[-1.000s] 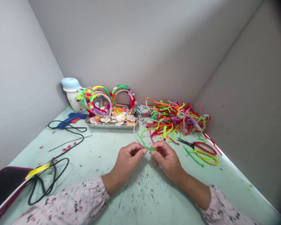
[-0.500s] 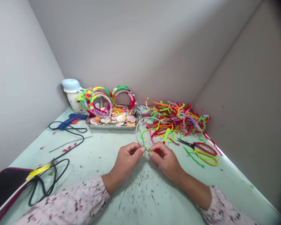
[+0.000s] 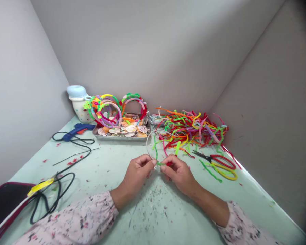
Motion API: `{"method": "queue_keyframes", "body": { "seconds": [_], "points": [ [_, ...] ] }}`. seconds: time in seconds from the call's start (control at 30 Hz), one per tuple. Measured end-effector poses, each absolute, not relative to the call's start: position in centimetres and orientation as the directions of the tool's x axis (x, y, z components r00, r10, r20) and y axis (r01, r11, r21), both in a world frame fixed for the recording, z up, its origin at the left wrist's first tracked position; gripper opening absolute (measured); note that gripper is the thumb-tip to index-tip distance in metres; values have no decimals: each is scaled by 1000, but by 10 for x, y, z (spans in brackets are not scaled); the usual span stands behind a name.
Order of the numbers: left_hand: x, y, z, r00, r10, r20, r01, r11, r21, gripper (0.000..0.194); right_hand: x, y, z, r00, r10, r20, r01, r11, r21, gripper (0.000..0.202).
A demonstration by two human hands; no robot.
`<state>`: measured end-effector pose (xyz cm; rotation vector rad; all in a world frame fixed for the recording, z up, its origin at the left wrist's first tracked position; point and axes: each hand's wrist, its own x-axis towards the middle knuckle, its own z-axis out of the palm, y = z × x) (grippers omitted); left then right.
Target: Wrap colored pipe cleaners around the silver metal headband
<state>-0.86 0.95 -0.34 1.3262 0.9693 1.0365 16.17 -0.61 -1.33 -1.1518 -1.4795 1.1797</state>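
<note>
Left hand and right hand: both pinching green pipe cleaner at wire headband; scissors rightward.

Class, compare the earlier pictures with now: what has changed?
The left hand and right hand shifted slightly left; the loose part of the fuzzy green strand swung nearly upright. Nothing was visibly grasped or released. The red-and-yellow-handled scissors and silver metal tray stayed put.

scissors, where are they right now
In the head view, the scissors lie open on the table to the right of the right hand, just in front of the pile of fuzzy stems.
</note>
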Motion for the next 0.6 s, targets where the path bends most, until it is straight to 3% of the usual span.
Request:
{"method": "queue_keyframes", "body": {
  "seconds": [0.6],
  "points": [
    [-9,16,-5,346,937,-48,-160,109,981,28,163,-6,-9,-177,978,115,97,134,-986,16]
  ]
}}
